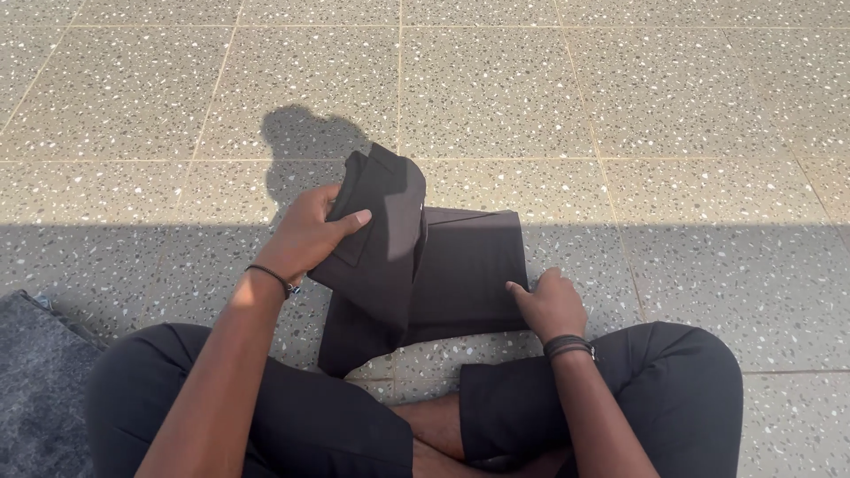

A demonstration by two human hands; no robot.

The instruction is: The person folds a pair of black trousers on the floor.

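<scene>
While the left hand (305,232) grips the black garment (416,257), the right hand (549,305) pins it flat beside grey denim (35,381).

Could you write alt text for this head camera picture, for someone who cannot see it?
A person sitting cross-legged on a speckled tiled floor folds a black garment: the left hand lifts one end while the right hand presses the rest flat.
</scene>
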